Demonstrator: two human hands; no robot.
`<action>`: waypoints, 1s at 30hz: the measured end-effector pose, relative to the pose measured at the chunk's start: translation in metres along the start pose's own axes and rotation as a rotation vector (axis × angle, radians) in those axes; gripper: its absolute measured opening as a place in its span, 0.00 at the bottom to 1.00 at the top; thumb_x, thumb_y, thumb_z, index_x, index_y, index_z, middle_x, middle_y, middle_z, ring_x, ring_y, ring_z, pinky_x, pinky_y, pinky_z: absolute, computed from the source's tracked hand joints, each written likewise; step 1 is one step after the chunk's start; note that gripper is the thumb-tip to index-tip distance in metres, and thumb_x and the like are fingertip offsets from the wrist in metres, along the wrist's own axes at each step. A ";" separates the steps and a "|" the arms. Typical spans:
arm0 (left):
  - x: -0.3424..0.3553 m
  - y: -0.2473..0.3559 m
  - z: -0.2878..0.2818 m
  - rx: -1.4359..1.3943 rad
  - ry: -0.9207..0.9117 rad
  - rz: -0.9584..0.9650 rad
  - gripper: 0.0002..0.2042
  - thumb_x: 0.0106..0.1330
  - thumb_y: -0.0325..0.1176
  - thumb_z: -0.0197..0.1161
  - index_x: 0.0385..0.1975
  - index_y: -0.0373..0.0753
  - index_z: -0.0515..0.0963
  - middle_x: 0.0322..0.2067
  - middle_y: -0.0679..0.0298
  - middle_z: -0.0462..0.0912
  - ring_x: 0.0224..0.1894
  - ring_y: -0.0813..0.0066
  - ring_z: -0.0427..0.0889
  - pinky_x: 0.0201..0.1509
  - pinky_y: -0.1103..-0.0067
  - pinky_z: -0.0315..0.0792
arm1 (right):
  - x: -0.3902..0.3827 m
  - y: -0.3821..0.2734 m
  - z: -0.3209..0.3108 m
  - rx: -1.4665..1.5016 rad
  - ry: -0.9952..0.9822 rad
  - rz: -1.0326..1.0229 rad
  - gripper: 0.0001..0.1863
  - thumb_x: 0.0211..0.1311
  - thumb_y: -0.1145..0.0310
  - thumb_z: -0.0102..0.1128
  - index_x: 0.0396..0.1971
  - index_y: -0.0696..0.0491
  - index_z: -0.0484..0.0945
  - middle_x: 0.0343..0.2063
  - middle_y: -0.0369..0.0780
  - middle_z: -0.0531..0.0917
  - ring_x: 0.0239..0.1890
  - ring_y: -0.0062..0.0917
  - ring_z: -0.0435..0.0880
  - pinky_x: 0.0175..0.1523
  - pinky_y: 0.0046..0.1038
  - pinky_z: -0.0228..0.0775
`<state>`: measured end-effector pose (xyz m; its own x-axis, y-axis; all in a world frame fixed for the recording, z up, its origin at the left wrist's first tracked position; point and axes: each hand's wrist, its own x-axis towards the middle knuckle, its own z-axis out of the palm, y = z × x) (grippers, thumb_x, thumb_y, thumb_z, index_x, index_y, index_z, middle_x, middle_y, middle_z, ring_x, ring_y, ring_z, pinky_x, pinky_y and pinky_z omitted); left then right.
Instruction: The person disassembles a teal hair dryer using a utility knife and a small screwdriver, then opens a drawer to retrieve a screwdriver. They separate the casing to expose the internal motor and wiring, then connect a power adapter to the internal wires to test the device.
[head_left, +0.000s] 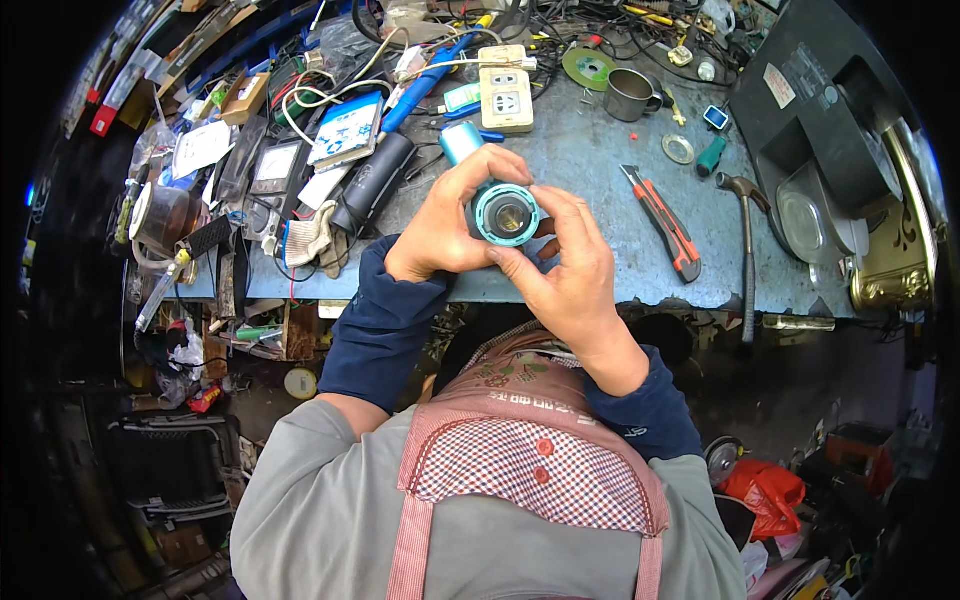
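Above the near part of the blue bench I hold a round, dark cylinder with a teal ring (506,214) around its open end. The ring faces up toward me, and the inside looks dark with a brownish centre. My left hand (448,215) curls around its left side, fingers over the top. On the other side, my right hand (572,255) grips it between thumb and fingers. Just beyond my left fingers shows a light-blue cylinder (461,142); whether it joins the held piece I cannot tell.
A red-black utility knife (662,222) and a hammer (746,240) lie to the right. Farther back are a metal mug (632,95), a power strip (506,88) and a disc (588,69). A multimeter (276,166), black cylinder (372,184) and cables crowd the left.
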<state>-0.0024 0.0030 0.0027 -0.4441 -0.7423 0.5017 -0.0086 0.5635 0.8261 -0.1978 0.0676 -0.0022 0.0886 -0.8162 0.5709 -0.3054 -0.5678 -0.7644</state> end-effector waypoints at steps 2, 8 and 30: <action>0.000 0.000 0.001 -0.010 -0.007 -0.010 0.30 0.45 0.30 0.85 0.50 0.36 0.78 0.54 0.57 0.81 0.59 0.65 0.82 0.66 0.69 0.75 | -0.001 0.000 0.000 -0.001 -0.003 -0.007 0.35 0.58 0.65 0.85 0.62 0.60 0.78 0.55 0.51 0.85 0.48 0.42 0.91 0.49 0.36 0.86; -0.001 -0.005 -0.002 0.043 -0.070 -0.004 0.36 0.49 0.43 0.91 0.54 0.35 0.78 0.59 0.55 0.78 0.62 0.66 0.79 0.68 0.67 0.73 | -0.006 0.001 0.000 0.028 0.008 0.016 0.36 0.59 0.64 0.84 0.64 0.61 0.76 0.56 0.52 0.84 0.45 0.39 0.92 0.45 0.34 0.87; 0.004 -0.013 -0.011 -0.444 0.390 -0.618 0.30 0.66 0.31 0.79 0.66 0.38 0.72 0.51 0.53 0.90 0.50 0.67 0.87 0.57 0.70 0.81 | -0.027 0.040 -0.039 0.386 -0.011 0.350 0.34 0.59 0.79 0.75 0.66 0.61 0.73 0.51 0.44 0.88 0.49 0.24 0.90 0.49 0.26 0.83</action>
<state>0.0060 -0.0113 -0.0032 -0.1346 -0.9871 -0.0864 0.2401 -0.1171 0.9637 -0.2496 0.0714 -0.0364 0.0543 -0.9641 0.2598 0.0529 -0.2570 -0.9650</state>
